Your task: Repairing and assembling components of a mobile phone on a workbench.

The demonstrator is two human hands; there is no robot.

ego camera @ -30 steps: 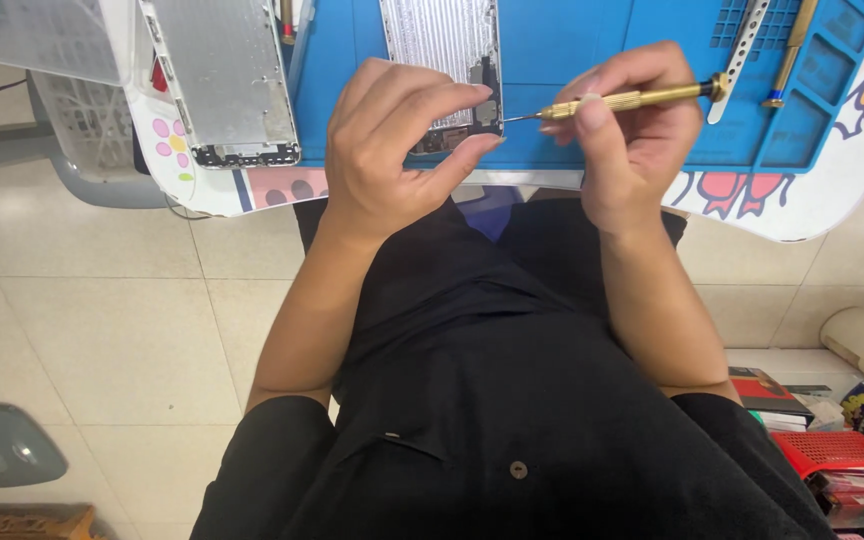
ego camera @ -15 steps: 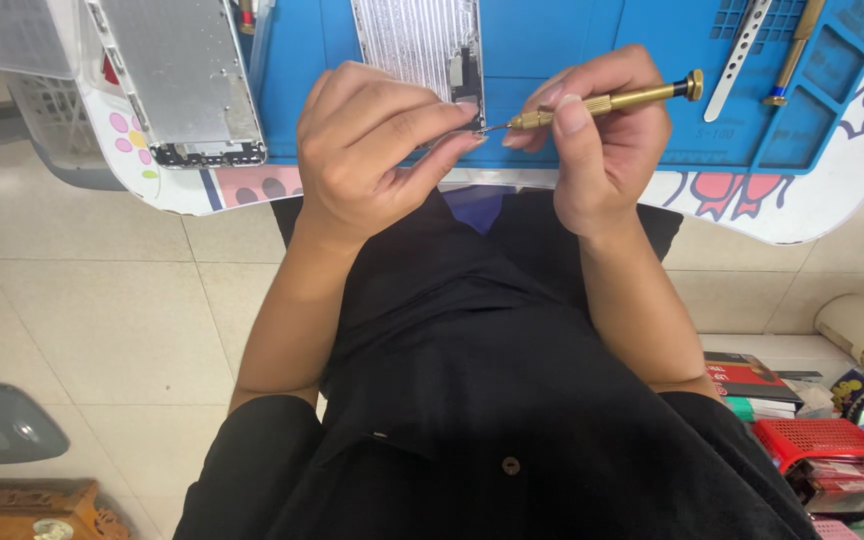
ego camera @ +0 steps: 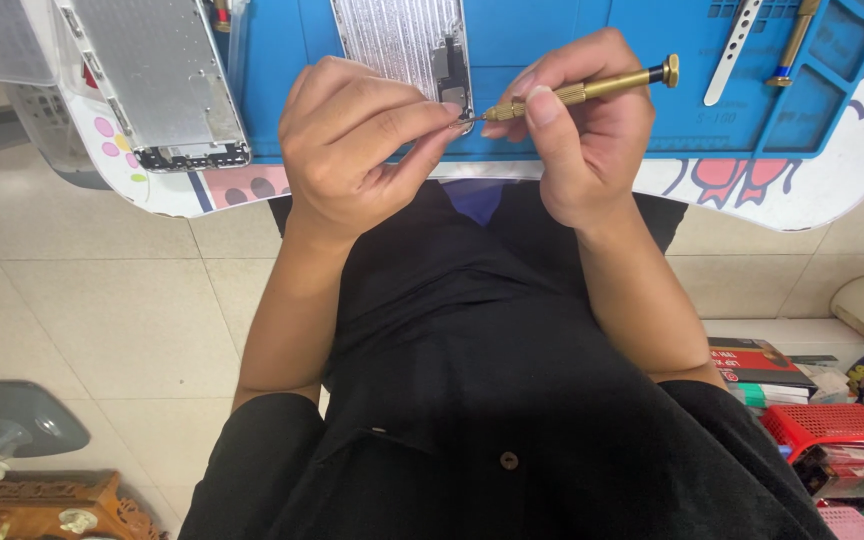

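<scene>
Two hands meet just above the near edge of the blue work mat (ego camera: pixel 282 80). The right hand (ego camera: pixel 582 130) is closed around a brass precision screwdriver (ego camera: pixel 592 88), gripped between thumb and first fingers, with the tip pointing left. The left hand (ego camera: pixel 352 140) has its fingers curled, and the thumb and index finger are pinched together right at the tip of the tool; if a tiny screw or part is between them, it is too small to see.

Compared with half a second ago, both hands sit a little nearer to the body and closer to each other, and the screwdriver tip now touches the left fingertips instead of pointing toward the silver phone housing (ego camera: pixel 402 45). I judge that the tip is being loaded or cleaned by the fingers, not driven into the housing. The housing lies flat on the mat, just beyond the hands.

On the left, a second silver phone plate (ego camera: pixel 157 80) lies partly on the white table (ego camera: pixel 812 190) with cartoon prints. At the far right of the mat rest a white pry tool (ego camera: pixel 732 50) and another brass screwdriver (ego camera: pixel 790 45). Below is a beige tiled floor (ego camera: pixel 92 300), and a red basket (ego camera: pixel 832 425) stands at the right.
</scene>
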